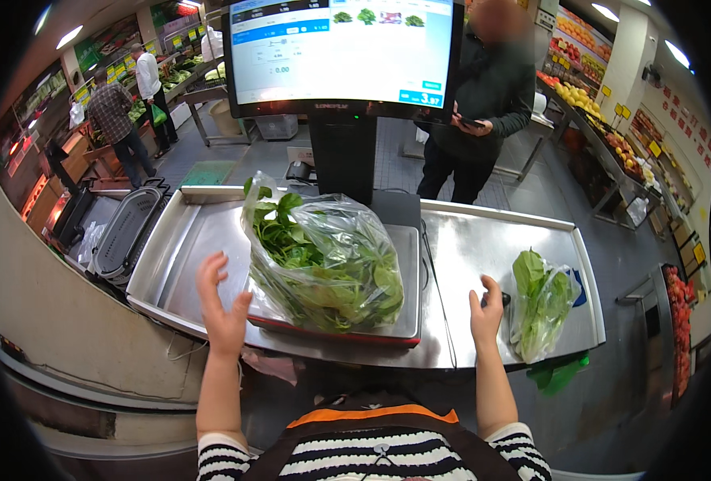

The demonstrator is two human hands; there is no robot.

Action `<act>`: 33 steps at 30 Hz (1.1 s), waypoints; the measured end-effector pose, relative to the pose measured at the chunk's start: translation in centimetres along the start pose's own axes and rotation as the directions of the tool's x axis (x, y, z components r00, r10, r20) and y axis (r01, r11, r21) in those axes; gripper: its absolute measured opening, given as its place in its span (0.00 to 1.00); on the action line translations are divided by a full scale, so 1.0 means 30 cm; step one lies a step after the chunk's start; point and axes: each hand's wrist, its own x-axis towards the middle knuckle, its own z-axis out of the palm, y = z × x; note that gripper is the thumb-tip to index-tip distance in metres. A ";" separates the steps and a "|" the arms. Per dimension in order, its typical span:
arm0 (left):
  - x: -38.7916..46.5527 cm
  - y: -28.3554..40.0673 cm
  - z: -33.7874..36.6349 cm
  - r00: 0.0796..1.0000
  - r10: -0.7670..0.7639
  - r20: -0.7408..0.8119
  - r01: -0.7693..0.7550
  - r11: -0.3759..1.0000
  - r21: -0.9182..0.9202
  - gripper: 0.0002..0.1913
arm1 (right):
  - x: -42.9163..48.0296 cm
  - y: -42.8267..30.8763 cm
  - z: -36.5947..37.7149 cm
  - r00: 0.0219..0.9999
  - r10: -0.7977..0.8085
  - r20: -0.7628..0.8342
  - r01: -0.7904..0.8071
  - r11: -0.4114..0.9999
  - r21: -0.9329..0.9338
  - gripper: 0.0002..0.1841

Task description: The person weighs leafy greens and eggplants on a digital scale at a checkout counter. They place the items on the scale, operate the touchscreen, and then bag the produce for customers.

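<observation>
A clear plastic bag of leafy greens [331,264] lies on the metal plate of a checkout scale [411,270], below a monitor [343,54]. Just left of the bag, my left hand [223,300] is raised with its fingers apart and nothing in it. My right hand [487,306] is to the right of the scale, over the steel counter, thumb and fingers spread and empty. A small black object [502,298], partly hidden, lies behind it. Farther right is a second clear bag with long-leafed greens [539,306], not touched by either hand.
The steel counter [451,240] has a raised rim, and a black cable [436,282] crosses it. Grey shopping baskets [130,231] stand at the left. A person holding a phone [481,120] stands across the counter. Two people are at vegetable shelves farther back. Green plastic [560,376] hangs at the near right edge.
</observation>
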 end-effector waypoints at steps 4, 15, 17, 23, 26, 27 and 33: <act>0.162 -0.073 0.036 0.994 -0.110 0.029 0.108 0.993 0.056 0.27 | -0.116 0.202 -0.091 0.968 0.245 -0.052 -0.224 0.940 0.258 0.16; 0.409 -0.209 0.150 0.844 -0.402 0.355 0.427 0.904 0.007 0.13 | -0.045 -0.302 0.271 0.854 -0.377 0.360 0.346 0.926 0.149 0.44; 0.412 -0.050 0.195 0.870 -0.345 0.353 0.430 0.881 -0.199 0.09 | -0.023 -0.295 0.317 0.835 -0.303 0.460 0.239 0.952 0.192 0.43; 0.413 0.366 0.398 0.862 -0.081 0.500 0.303 0.874 -0.380 0.08 | -0.016 -0.166 0.264 0.911 -0.071 0.406 -0.127 0.889 0.440 0.17; 0.433 0.530 0.537 0.845 0.094 0.526 0.246 0.806 -0.539 0.10 | 0.096 -0.009 0.145 0.974 -0.120 0.194 0.040 0.927 0.372 0.14; 0.436 0.575 0.600 0.833 0.141 0.536 0.231 0.791 -0.566 0.11 | 0.155 0.051 0.092 0.988 -0.127 0.088 0.091 0.939 0.330 0.13; 0.422 0.602 1.074 0.811 -0.005 0.585 0.486 0.561 -0.670 0.11 | 0.392 0.473 -0.150 0.994 0.076 -0.078 -0.069 0.994 0.083 0.23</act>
